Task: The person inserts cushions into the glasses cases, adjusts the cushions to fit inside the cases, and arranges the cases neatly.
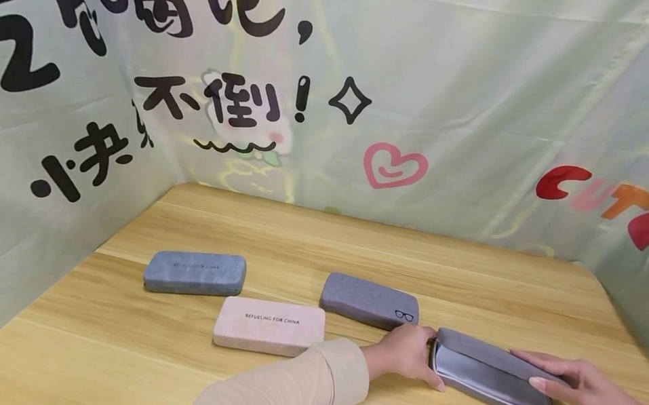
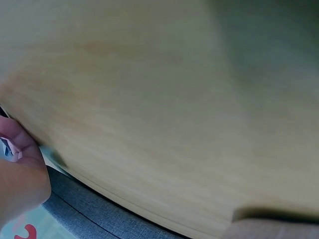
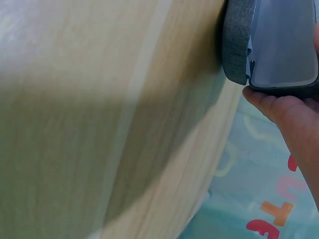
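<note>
A grey glasses case [image 1: 492, 375] lies at the right of the table, its lid partly raised so that a smooth, paler lining shows. My left hand [image 1: 406, 353] grips the case's left end, with the thumb at the front corner. At the other end, my right hand [image 1: 589, 388] holds the case between thumb and fingers. In the right wrist view the pale lining [image 3: 284, 42] shows inside the parted case, with the right hand [image 3: 289, 112] at its end. Dark grey fabric of the case [image 2: 89, 206] runs beside my left hand [image 2: 22, 181] in the left wrist view.
A purple-grey case with a glasses drawing [image 1: 364, 298] lies just behind my left hand. A pink case [image 1: 264, 335] and a blue case [image 1: 198, 275] are farther left, both closed. Printed fabric [image 1: 478, 113] walls the wooden table [image 1: 296, 233] at the back and sides.
</note>
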The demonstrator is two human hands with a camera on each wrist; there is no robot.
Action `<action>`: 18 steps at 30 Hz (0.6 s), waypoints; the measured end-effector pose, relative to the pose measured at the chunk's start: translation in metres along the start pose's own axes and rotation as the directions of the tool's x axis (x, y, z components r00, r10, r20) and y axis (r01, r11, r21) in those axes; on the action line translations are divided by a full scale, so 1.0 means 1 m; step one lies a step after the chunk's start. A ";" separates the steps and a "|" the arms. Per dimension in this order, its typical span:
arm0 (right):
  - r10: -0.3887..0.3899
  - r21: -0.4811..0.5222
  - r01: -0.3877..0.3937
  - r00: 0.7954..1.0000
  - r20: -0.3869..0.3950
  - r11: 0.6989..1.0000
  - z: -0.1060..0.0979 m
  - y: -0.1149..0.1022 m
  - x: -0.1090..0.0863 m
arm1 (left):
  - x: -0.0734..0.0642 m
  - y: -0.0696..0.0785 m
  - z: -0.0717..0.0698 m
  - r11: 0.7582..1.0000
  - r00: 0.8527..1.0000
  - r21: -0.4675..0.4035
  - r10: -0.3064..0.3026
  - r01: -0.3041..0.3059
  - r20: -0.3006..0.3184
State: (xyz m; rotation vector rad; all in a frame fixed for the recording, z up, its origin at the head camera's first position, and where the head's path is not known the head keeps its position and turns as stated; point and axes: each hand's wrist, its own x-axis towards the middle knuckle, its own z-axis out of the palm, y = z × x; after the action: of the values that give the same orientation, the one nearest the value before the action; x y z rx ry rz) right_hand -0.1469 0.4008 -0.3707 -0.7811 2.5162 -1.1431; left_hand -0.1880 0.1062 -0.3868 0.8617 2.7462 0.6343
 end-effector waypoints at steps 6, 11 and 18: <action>-0.022 -0.013 0.022 1.000 -0.004 1.000 -0.001 0.001 0.000 | 0.000 0.000 -0.001 1.000 1.000 0.005 0.002 -0.002 -0.003; -0.062 -0.056 0.060 0.998 -0.022 0.997 0.002 0.002 -0.001 | 0.000 -0.001 -0.001 0.998 0.999 0.061 0.032 -0.031 -0.021; -0.049 -0.110 0.043 0.997 -0.052 0.993 0.004 0.003 -0.003 | -0.001 0.001 -0.002 0.995 0.999 0.098 0.031 -0.029 -0.024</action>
State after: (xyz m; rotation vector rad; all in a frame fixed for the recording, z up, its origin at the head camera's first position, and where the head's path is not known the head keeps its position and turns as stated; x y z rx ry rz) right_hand -0.1439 0.4012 -0.3756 -0.8504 2.6368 -1.0630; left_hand -0.1877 0.1057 -0.3846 0.9234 2.8126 0.5240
